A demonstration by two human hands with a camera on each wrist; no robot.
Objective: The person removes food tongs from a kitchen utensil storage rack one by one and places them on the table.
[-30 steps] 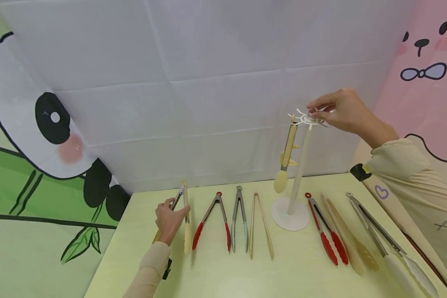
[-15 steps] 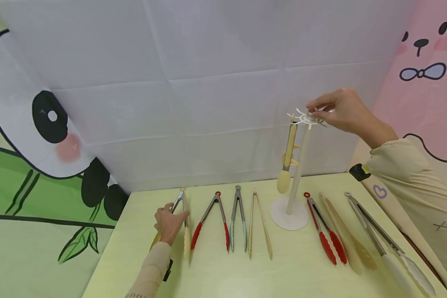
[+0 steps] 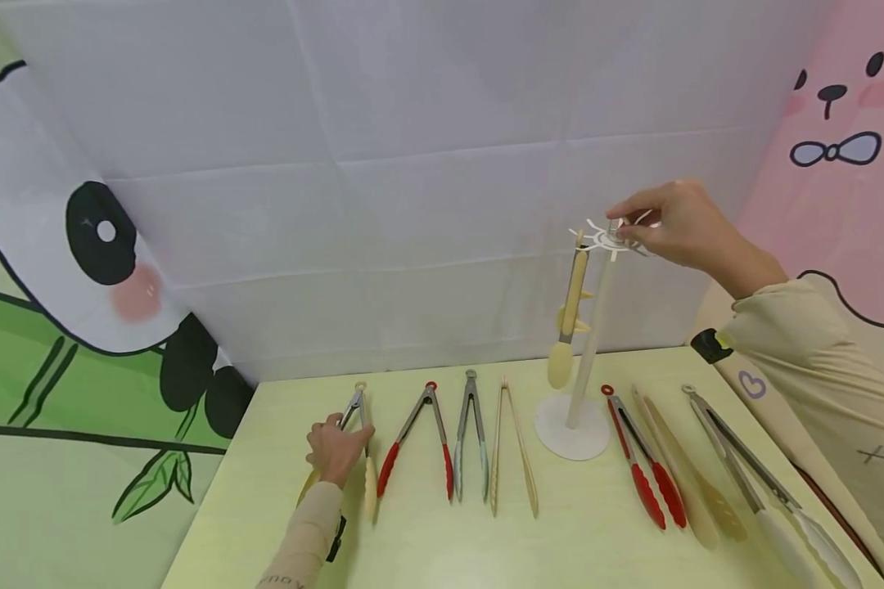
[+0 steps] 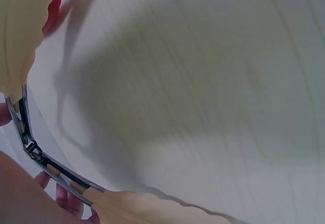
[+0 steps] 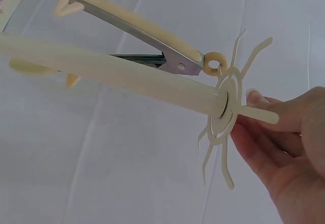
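Note:
At the far left of the table my left hand (image 3: 336, 448) grips a pair of tongs (image 3: 371, 487) with cream tips. Its fingers and thumb span the spread arms, and the tips fan apart in the left wrist view. My right hand (image 3: 681, 225) is raised at the top of a white rack stand (image 3: 591, 343), thumb and fingers pinching its top just past the ring of hooks (image 5: 258, 113). From one hook, by a ring at their end, hang yellow-handled tongs (image 3: 560, 364). The pinched part is mostly hidden behind the fingers.
Red-tipped tongs (image 3: 389, 470), light-blue-tipped tongs (image 3: 460, 466) and slim metal-coloured tongs (image 3: 526, 474) lie left of the stand's round base (image 3: 556, 438). On its right lie more red tongs (image 3: 647, 495), tan tongs (image 3: 696, 507) and large white-tipped tongs (image 3: 788, 540). A white cloth wall rises behind.
The ring end of the cream-tipped tongs has come down and nearer, with my left hand shifting slightly the same way. My right hand keeps its pinch on the stand's top.

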